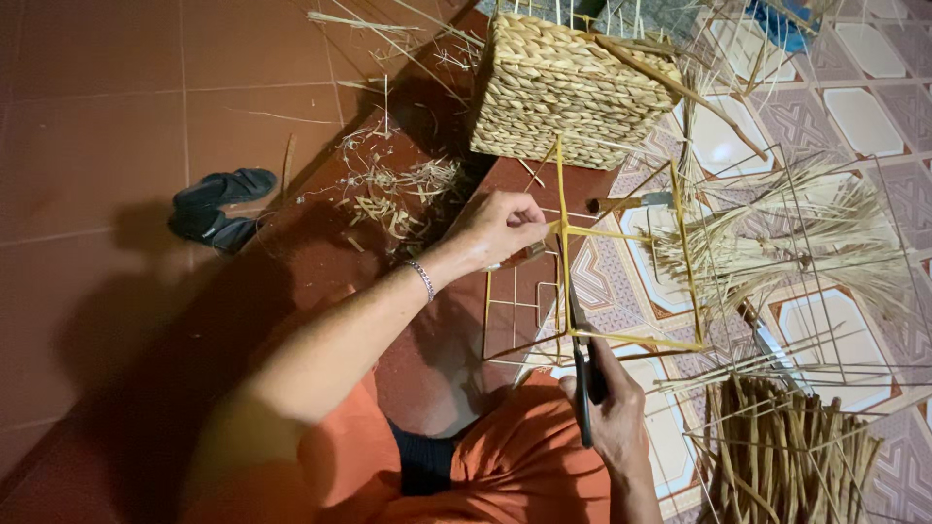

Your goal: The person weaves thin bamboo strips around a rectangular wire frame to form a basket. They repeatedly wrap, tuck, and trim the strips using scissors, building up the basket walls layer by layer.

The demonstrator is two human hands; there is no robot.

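My left hand point(503, 227) pinches a corner of a box-shaped wire frame point(680, 243) wrapped in pale yellow strips; a bracelet is on its wrist. My right hand point(614, 403) grips the black handles of a pair of scissors point(575, 311), whose blades point up along a vertical bar of the frame toward my left hand's fingers. My knees in orange cloth are at the bottom of the view.
A woven straw basket point(563, 87) stands behind the frame. A fan of dry straw point(796, 238) and a bundle of thick reeds point(786, 456) lie at the right on patterned tiles. Straw scraps point(393, 189) and dark sandals point(218, 206) lie on the red floor at left.
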